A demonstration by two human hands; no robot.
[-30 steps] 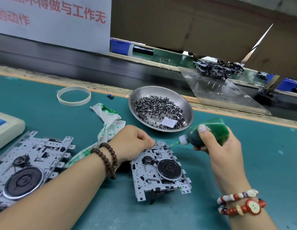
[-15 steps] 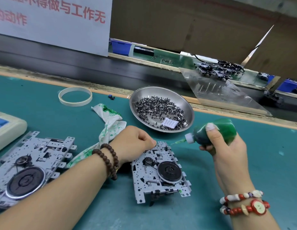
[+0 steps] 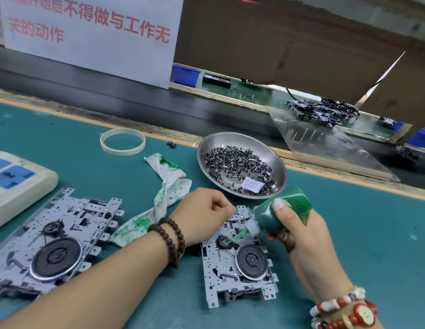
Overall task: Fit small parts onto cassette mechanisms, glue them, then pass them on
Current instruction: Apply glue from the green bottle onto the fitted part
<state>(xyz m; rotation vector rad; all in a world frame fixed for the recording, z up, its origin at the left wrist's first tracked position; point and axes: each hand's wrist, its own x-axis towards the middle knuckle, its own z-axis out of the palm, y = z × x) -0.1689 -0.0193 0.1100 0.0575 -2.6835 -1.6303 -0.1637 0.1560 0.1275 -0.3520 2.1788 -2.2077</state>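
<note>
A grey metal cassette mechanism (image 3: 240, 264) with a black flywheel lies on the green mat in front of me. My left hand (image 3: 202, 214) grips its far left corner with curled fingers. My right hand (image 3: 299, 231) holds a green glue bottle (image 3: 281, 212), tilted down to the left. The bottle's white nozzle tip touches the small round hub near the mechanism's upper left. A second, larger cassette mechanism (image 3: 52, 243) rests at the left. A steel bowl (image 3: 275, 162) behind holds several small dark parts and a paper tag.
A green-stained white rag (image 3: 168, 186) lies beside my left wrist. A tape ring (image 3: 122, 141) sits further back, a beige box with blue pads (image 3: 19, 179) at far left. A clear sloped plate (image 3: 330, 148) and more mechanisms (image 3: 323, 112) stand beyond the bench edge.
My right hand has brought the glue bottle down and left, from hovering beside the mechanism to its nozzle touching the small hub. My left hand has stayed on the corner.
</note>
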